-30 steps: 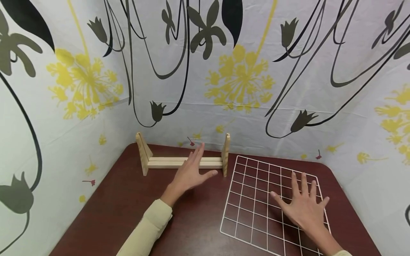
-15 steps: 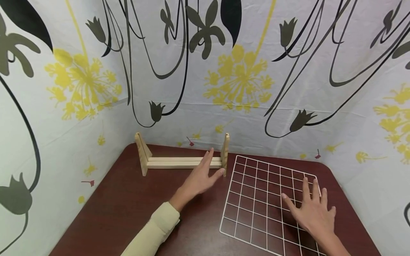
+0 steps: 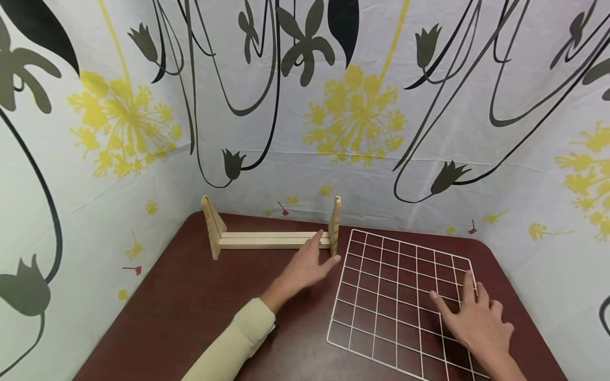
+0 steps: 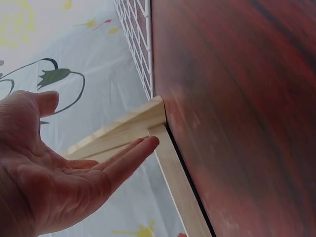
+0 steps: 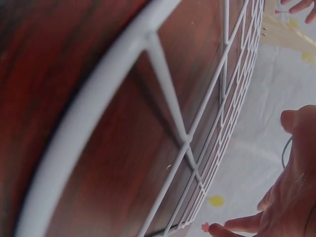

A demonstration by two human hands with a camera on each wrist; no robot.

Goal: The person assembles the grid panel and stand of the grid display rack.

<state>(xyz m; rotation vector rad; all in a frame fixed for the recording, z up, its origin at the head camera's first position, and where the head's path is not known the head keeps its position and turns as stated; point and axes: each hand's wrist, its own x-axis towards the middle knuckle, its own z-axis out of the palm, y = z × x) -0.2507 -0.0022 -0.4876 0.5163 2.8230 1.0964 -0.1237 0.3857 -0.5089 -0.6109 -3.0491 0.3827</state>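
White wire forms the grid (image 3: 397,299), flat on the bench (image 3: 205,312). Over the grid's right side is the right hand (image 3: 478,325), fingers spread. Left of the grid stands the rack (image 3: 267,243); near the grid's left edge, the left hand (image 3: 305,267) holds its thumb wide.

No text, label, number or sign can be read, though the wrist views look blurred.

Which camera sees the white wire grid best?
The head view: nearly all the white wire grid shows from above. The left wrist view shows only a slanted strip; the right wrist view shows it steeply slanted, one edge huge.
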